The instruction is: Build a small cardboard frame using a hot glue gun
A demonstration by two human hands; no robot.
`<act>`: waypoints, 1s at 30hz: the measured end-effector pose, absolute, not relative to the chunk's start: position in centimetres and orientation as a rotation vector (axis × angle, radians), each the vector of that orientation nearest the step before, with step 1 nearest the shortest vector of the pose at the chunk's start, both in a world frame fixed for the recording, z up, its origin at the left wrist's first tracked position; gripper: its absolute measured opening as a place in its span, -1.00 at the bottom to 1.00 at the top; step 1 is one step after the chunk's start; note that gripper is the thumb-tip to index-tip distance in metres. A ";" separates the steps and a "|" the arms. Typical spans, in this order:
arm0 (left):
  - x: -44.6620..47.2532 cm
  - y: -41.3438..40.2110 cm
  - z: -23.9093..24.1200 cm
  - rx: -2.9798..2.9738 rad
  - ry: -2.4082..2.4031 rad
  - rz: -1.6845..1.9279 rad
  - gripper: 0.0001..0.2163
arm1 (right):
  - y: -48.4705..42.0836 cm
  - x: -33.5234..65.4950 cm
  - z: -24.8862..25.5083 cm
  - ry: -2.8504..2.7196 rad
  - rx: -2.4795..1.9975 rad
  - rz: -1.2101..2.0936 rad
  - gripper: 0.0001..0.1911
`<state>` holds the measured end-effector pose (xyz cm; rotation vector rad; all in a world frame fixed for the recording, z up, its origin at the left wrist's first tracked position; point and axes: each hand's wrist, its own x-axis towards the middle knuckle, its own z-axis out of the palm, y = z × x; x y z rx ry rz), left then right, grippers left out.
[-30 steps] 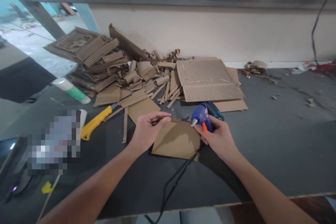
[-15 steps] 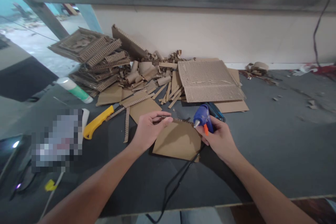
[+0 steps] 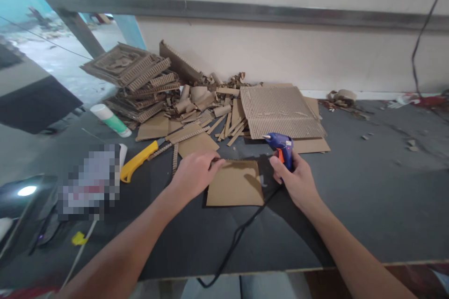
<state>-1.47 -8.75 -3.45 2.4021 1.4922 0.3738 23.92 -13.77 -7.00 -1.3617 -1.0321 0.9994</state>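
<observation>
In front of me a flat, squarish piece of cardboard (image 3: 234,187) lies on the dark table. A thin cardboard strip (image 3: 242,161) runs along its far edge. At the far left corner, my left hand (image 3: 197,170) is closed in a pinch on the strip's end; the fingertips are partly hidden. My right hand (image 3: 296,175) grips a blue hot glue gun (image 3: 280,145) with an orange trigger, to the right of the cardboard. The gun's nozzle points left and away, clear of the cardboard. From the handle a black cord (image 3: 242,229) trails toward the table's front edge.
A yellow-handled knife (image 3: 140,160), a white-and-green bottle (image 3: 111,120) and a blurred-out object (image 3: 89,182) lie at left. Behind are stacked cardboard frames (image 3: 140,77), loose scraps (image 3: 199,98) and a corrugated sheet (image 3: 280,110). A metal rail (image 3: 245,11) crosses the wall.
The glue gun has lifted away from the cardboard's right corner, its nozzle swinging up and away. The left hand has settled lower at the far left corner. The view has shifted slightly.
</observation>
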 end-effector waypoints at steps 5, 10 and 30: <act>-1.1 -9.3 -2.5 2.495 1.560 0.153 -0.71 | -13.7 24.0 -7.1 -0.985 -1.323 1.006 -0.64; -1.4 -9.2 -1.6 2.454 1.487 0.137 -0.68 | -13.7 24.5 -5.8 -1.090 -1.464 0.875 -0.62; -6.4 -4.9 -3.9 2.694 1.916 0.300 -0.73 | -11.7 22.5 -5.1 -1.565 -1.628 0.160 -0.70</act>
